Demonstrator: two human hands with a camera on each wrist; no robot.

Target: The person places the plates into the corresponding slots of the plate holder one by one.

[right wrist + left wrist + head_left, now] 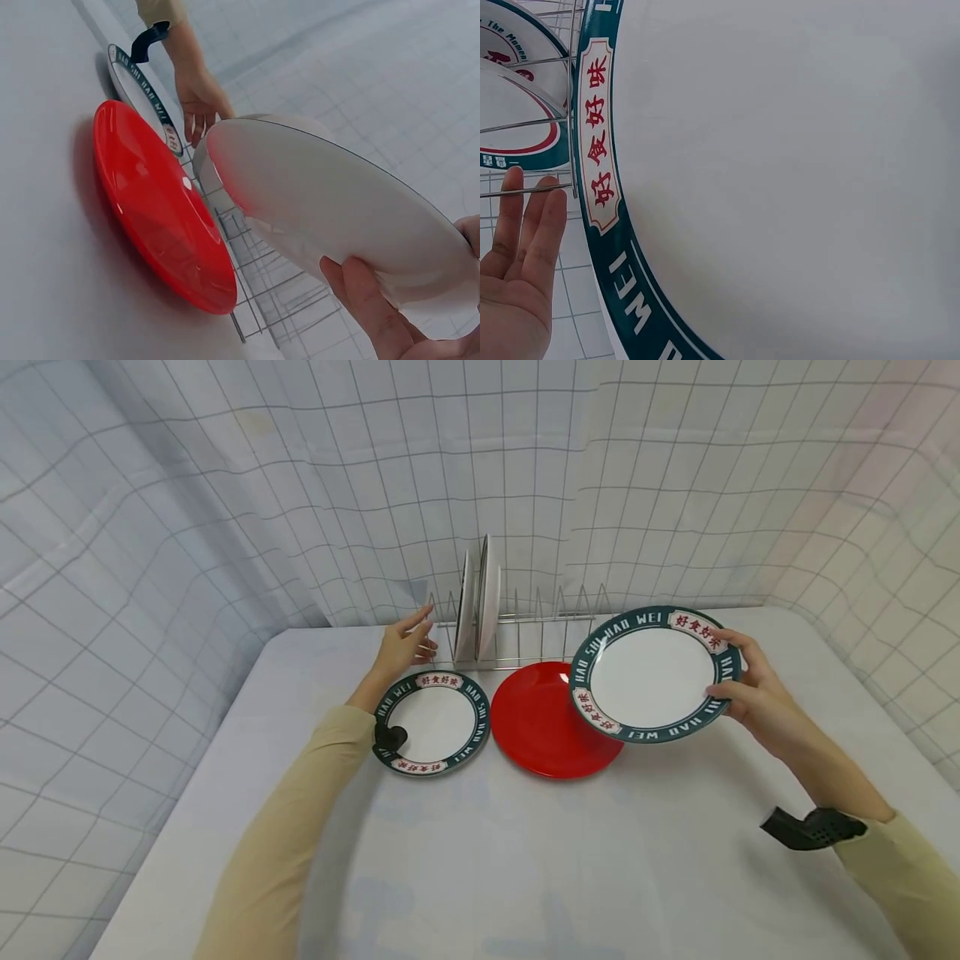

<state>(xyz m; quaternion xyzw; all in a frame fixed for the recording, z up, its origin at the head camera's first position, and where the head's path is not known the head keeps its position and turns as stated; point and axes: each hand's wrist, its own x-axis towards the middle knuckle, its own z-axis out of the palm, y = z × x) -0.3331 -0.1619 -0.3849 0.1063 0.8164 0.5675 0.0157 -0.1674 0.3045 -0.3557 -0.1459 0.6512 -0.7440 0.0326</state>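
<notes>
My right hand [757,693] pinches the right rim of a white plate [652,677] with a dark green lettered border, thumb on its face. The plate is raised and tilted above the table; its pale underside [337,187] shows in the right wrist view. My left hand [405,647] is at the left end of a wire dish rack [540,639], its fingers [544,232] fairly straight at a rack wire. Two plates [487,602] stand upright in the rack's left part. Below the left hand lies another green-bordered plate [435,724], partly behind the black wrist camera.
A red plate [540,727] lies between the other two, partly covered by the raised plate in the head view. The white table [480,860] ends at a white grid-patterned cloth [480,468] behind the rack and at both sides.
</notes>
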